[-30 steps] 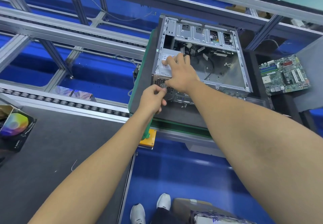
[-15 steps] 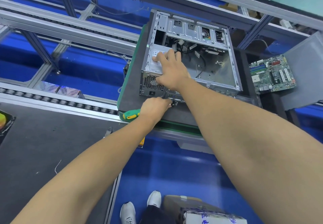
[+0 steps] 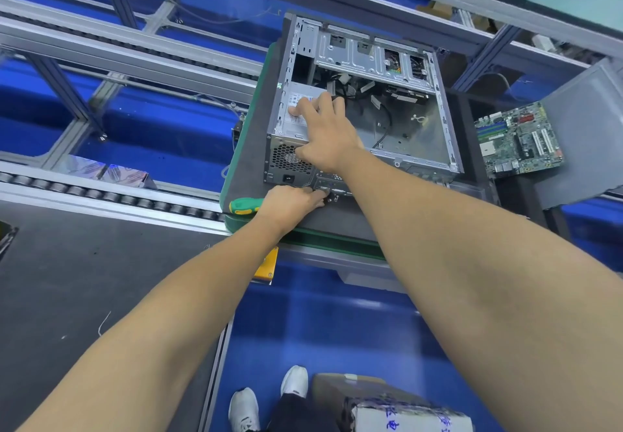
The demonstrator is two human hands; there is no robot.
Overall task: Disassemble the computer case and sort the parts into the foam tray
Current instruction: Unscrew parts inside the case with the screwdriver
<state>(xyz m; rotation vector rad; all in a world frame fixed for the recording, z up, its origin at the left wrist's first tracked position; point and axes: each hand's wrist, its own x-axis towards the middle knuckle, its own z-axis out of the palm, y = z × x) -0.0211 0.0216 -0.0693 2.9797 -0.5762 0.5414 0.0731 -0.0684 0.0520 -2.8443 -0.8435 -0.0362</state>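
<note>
The open computer case lies on its side on a dark mat. The power supply sits in the case's near left corner. My right hand rests flat on top of it, fingers straight, thumb down over its rear grille. My left hand grips a screwdriver with a green and yellow handle. The handle points left and the tip sits at the case's rear panel, just below the power supply. The tip itself is hidden by my fingers. A removed motherboard lies to the right on a grey foam tray.
Loose black cables lie inside the case. The mat sits on a green-edged pallet over an aluminium conveyor frame. A roller track runs at left, beside a dark worktable. A taped box stands by my feet.
My left hand dropped from the power supply's rear grille to the panel just below it, and the screwdriver handle now lies level. My right hand has stayed on the power supply.
</note>
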